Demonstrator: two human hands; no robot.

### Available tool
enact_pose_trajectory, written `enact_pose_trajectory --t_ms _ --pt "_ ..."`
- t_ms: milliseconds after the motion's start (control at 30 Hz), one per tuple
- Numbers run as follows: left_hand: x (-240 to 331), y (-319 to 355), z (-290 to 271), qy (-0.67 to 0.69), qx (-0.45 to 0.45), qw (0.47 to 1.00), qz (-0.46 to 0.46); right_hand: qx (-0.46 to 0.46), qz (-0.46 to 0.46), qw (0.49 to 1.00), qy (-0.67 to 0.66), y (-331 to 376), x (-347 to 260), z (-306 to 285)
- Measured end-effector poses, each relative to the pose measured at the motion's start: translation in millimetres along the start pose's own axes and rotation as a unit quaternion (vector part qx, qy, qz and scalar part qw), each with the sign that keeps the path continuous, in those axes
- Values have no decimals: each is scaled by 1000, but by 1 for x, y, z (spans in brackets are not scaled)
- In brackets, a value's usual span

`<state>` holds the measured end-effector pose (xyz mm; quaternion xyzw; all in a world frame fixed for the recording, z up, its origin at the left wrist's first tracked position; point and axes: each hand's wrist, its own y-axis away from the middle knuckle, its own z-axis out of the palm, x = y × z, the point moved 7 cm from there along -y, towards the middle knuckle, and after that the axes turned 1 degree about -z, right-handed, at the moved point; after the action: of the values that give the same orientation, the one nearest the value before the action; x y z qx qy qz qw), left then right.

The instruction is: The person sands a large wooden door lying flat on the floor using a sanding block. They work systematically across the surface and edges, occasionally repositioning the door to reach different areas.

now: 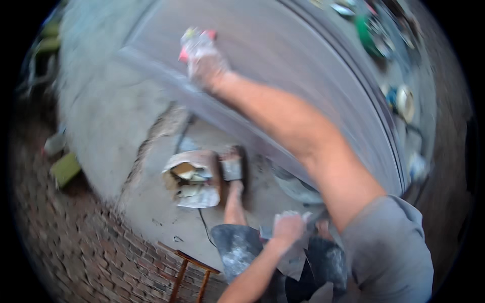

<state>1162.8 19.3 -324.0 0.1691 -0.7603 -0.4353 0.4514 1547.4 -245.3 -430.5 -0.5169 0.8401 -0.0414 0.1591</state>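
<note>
Right hand (204, 60) grip clamped on red-handled tool (194, 40) against grey wall (303, 65), left hand (288, 227) grip clamped on pale flat piece (293, 260)

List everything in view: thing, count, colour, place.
grey panel: 1, grey, upright, spans the upper middle to the right
red tool: 1, red and pale, in the right hand against the panel; too blurred to tell its kind
cardboard box: 1, brown and white, open, on the concrete floor at centre
concrete floor: 1, grey, below the panel
brick paving: 1, reddish brown, lower left
wooden stool: 1, orange-brown, bottom centre, only partly in view
yellow-green block: 1, yellow-green, left edge
pale flat piece: 1, grey-white, in the left hand; kind unclear
cluttered items: several, green, blue, white, right of the panel, blurred
right hand: 1, raised on the panel
left hand: 1, low, by the knees
</note>
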Motion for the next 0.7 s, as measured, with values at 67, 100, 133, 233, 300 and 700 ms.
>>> enact_pose_trajectory --t_ms 67,100,133,233,300,700 --pt "7 -7 29 -44 -65 997 -26 -6 41 997 -70 120 33 -50" --pt "6 -11 50 -76 -80 993 -43 20 56 993 -105 182 54 -78" --pt "3 -11 65 -106 -83 989 -68 19 87 986 -142 234 65 -106" --pt "-9 -21 122 -166 -129 974 -83 3 179 979 -99 416 131 -172" --pt "-27 -21 159 -200 -123 969 -75 -4 234 969 -83 525 172 -200" --pt "-29 -16 268 -342 -193 918 -59 45 580 801 140 1137 372 -302"
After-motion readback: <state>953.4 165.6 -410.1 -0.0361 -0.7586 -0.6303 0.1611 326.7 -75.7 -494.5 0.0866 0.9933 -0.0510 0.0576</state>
